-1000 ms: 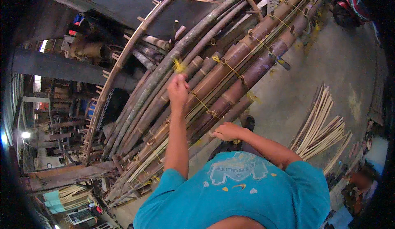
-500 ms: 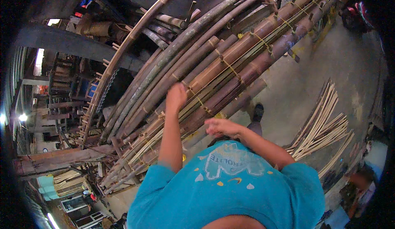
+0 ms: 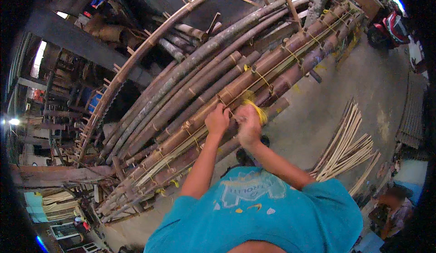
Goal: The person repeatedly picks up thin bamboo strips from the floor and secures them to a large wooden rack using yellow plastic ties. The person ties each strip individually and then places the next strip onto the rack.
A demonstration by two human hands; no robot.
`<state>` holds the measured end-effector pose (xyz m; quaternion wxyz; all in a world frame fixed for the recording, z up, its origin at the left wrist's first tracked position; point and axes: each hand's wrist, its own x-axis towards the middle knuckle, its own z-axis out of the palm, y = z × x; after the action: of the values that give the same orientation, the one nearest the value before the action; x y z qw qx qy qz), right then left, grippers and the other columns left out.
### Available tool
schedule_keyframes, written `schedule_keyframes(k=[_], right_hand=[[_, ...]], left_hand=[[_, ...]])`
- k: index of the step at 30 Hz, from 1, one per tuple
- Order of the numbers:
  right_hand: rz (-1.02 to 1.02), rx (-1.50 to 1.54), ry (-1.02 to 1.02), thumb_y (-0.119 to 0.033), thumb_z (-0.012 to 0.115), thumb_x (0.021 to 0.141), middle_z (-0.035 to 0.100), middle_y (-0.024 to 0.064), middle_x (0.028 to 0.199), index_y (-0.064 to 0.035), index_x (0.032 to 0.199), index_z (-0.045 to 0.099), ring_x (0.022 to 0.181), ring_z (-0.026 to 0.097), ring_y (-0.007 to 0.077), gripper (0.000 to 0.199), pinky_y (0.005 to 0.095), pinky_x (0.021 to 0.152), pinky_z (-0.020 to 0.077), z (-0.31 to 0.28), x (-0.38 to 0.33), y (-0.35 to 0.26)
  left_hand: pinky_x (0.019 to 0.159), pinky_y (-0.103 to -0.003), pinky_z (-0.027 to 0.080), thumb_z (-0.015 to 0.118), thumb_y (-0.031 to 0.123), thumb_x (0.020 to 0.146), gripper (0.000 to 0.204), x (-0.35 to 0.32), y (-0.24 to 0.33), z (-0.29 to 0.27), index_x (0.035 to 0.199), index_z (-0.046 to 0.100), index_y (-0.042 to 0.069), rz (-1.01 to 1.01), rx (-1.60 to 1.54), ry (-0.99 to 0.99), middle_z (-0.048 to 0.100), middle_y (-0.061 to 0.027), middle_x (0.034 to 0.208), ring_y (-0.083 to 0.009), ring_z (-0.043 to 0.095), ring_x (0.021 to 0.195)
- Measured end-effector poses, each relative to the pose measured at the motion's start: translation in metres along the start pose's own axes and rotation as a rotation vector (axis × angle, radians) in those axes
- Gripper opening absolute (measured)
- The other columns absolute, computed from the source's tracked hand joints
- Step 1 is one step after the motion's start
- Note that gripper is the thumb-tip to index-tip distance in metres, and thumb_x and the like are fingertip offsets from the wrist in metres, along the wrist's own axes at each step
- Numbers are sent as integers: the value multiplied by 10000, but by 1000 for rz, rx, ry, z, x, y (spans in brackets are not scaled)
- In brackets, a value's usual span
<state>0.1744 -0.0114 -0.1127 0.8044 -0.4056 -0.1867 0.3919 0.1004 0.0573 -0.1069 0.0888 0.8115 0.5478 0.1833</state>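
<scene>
Two long thick bamboo poles run diagonally in front of me, an upper brown pole (image 3: 269,67) and a lower purplish pole (image 3: 287,78). Thin pale strips (image 3: 156,171) lie lengthwise between them, and cord loops cross the poles at intervals. My left hand (image 3: 217,120) is closed in a pinch at the upper pole's lower edge, beside a cord wrap. What its fingertips grip is too small to make out. Close to its right, my right hand (image 3: 249,128) is closed around a bundle of yellow twine (image 3: 258,109), over the lower pole.
More bamboo poles (image 3: 195,87) are stacked beyond the bound pair, under a long curved pole with pegs (image 3: 136,57). Split sticks (image 3: 343,144) lie on the floor to the right. A person (image 3: 393,210) sits at lower right. A red motorcycle (image 3: 394,28) stands far right.
My hands have come together over the poles; the left shifted rightward and down, the right moved up. The yellow twine in my right hand shows more plainly. The whole view has shifted a little.
</scene>
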Motion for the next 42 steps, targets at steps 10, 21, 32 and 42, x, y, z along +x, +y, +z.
schedule_keyframes(k=[10, 21, 32, 42], right_hand=[[-27, -1715, -835, -609, 426, 879, 572, 194, 1141, -23, 1054, 665, 1166, 458, 352, 656, 536, 1047, 247, 79, 138, -10], [-112, -1152, -1324, -337, 496, 932, 588, 220, 667, 19, 691, 576, 675, 567, 424, 437, 486, 647, 452, -65, 5, -40], [-329, -1571, -1120, -260, 610, 832, 628, 185, 901, -39, 875, 595, 775, 587, 360, 225, 436, 753, 477, -43, -31, -26], [805, -137, -473, -264, 556, 906, 597, 39, 931, -106, 993, 560, 828, 563, 184, 180, 340, 784, 457, 53, -150, 41]], left_hand=[[815, -462, 466, 473, 341, 934, 291, 4, -20, -12, 1114, 608, 155, -37, -158, -228, 635, -171, 1041, -388, 591, 955], [667, -416, 490, 467, 286, 957, 268, 7, 2, -20, 916, 612, 65, -21, -260, -69, 659, -148, 809, -324, 637, 762], [719, -467, 479, 513, 336, 927, 364, 122, -84, 42, 1016, 579, -11, -56, -97, 4, 650, -232, 837, -423, 622, 802], [869, -465, 443, 554, 292, 893, 336, -52, -185, -105, 1100, 544, 28, 90, -209, -557, 643, -247, 976, -407, 606, 942]])
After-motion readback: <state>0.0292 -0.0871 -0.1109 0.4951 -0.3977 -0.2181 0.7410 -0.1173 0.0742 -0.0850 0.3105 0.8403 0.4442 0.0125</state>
